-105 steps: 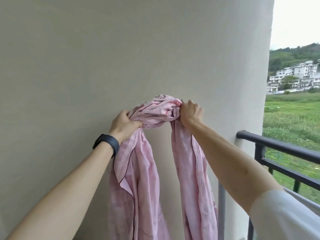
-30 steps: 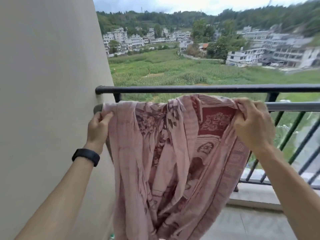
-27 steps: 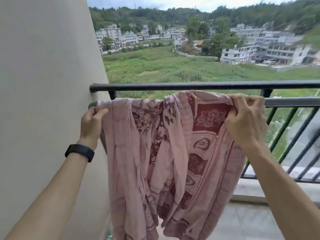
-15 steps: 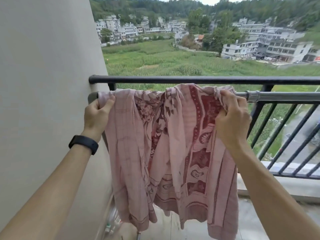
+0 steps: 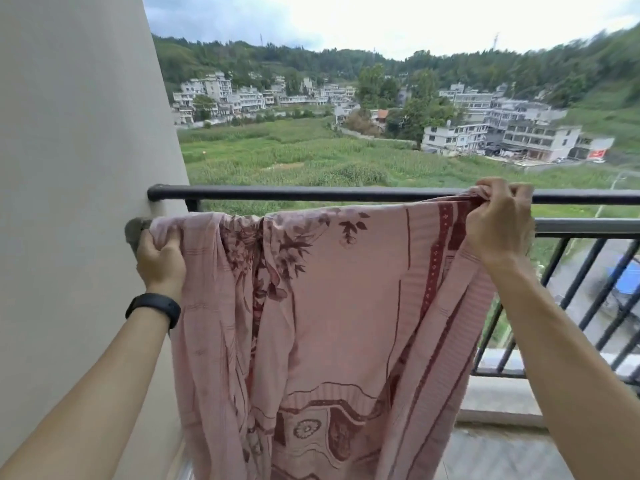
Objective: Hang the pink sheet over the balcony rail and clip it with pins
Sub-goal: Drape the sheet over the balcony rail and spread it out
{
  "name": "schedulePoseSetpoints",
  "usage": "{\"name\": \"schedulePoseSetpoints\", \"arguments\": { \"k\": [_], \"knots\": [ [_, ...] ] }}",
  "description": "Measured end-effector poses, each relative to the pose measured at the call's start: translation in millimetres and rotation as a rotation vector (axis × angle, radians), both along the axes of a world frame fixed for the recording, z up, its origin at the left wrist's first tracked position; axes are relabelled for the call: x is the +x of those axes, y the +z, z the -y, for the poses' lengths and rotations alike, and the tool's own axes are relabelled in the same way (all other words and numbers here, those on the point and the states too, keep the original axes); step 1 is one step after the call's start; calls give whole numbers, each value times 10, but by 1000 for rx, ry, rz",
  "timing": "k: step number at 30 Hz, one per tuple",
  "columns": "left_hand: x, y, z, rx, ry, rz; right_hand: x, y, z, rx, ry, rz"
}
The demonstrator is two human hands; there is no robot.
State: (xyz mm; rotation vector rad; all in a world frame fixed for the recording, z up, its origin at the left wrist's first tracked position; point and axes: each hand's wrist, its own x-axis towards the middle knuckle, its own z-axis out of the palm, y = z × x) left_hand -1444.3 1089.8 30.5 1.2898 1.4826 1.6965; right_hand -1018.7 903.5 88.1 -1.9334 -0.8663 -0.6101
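Item: pink sheet [image 5: 329,306], one, floral and maroon-bordered, draped over the grey inner rail [image 5: 585,227] beside the wall [image 5: 76,202], its length hanging toward the balcony floor.

Left hand [image 5: 160,259]: one, closed on the sheet's bunched left edge at the rail's wall end. Black wristband [image 5: 154,308], one.

Right hand [image 5: 498,225]: one, fingers clenched on the sheet's top edge, which it held raised level with the black top rail [image 5: 311,194].

Rails counted: two horizontal, black above, grey below.

Pins: I saw none anywhere.

Step, as I judged it: spreading the sheet along the rail, clipping not begun. The next move, by my reckoning, called for laying the right-hand edge down flat, smoothing the gathered left folds, then fetching pins.
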Motion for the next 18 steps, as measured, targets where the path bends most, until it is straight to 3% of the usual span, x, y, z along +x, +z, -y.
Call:
{"name": "schedulePoseSetpoints", "arguments": {
  "k": [3, 7, 13, 18],
  "knots": [
    [24, 33, 25, -67, 55, -74, 334, -208, 308, -126, -151, -65],
    [119, 69, 115, -113, 93, -117, 99, -420, 364, -176, -125, -5],
    [-44, 155, 170, -184, 46, -179, -1140, -568, -56, -228, 411, 197],
    [-279, 244, 101, -152, -103, -183, -1961, -343, -649, -282, 584, 325]
  ]
}}
